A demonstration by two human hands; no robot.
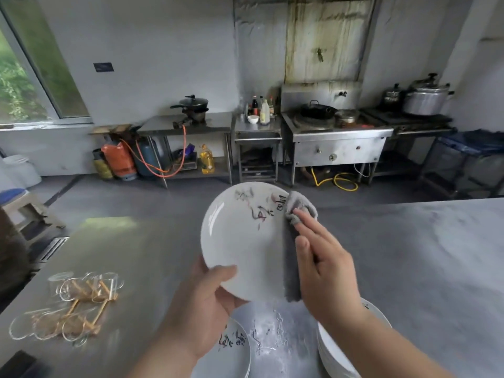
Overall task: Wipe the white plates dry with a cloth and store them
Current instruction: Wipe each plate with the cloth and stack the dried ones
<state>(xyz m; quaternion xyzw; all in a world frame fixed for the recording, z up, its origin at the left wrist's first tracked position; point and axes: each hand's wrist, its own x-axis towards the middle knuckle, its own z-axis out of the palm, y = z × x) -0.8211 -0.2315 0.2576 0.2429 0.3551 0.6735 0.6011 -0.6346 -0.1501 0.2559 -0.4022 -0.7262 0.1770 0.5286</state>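
Note:
A white plate (240, 238) with dark and red brush marks near its top is tilted up above the steel table. My left hand (201, 304) grips its lower rim, thumb on the face. My right hand (324, 266) presses a grey cloth (293, 257) flat against the plate's right side with straight fingers. Below, a white plate (229, 356) with the same marks lies on the table at my left wrist. A stack of white plates (341, 350) stands under my right forearm.
Steel table (136, 257) with a wet patch (272, 336) between the plates. Glasses on a gold wire rack (79, 301) stand at the left. A second table surface (422, 255) extends right. Stove, pots and gas cylinders line the far wall.

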